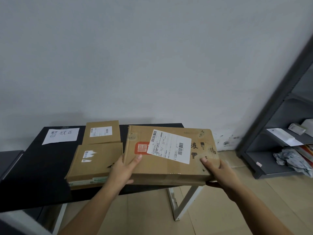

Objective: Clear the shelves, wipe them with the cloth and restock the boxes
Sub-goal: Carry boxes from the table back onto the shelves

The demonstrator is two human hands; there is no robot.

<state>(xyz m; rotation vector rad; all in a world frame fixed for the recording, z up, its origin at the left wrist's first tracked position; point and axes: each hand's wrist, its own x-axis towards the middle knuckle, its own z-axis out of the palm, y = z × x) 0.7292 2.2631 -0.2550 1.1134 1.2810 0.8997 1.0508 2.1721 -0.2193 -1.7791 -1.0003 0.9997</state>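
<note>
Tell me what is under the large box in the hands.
Under the large box: fingers of the left hand and right hand, and the black table; the tabletop beneath is covered.

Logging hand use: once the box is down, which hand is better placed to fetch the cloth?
Probably right: the right hand grips the box on the side toward the shelf, where the cloth lies.

Storeroom: parcels (101, 160), metal shelving (264, 133).
</note>
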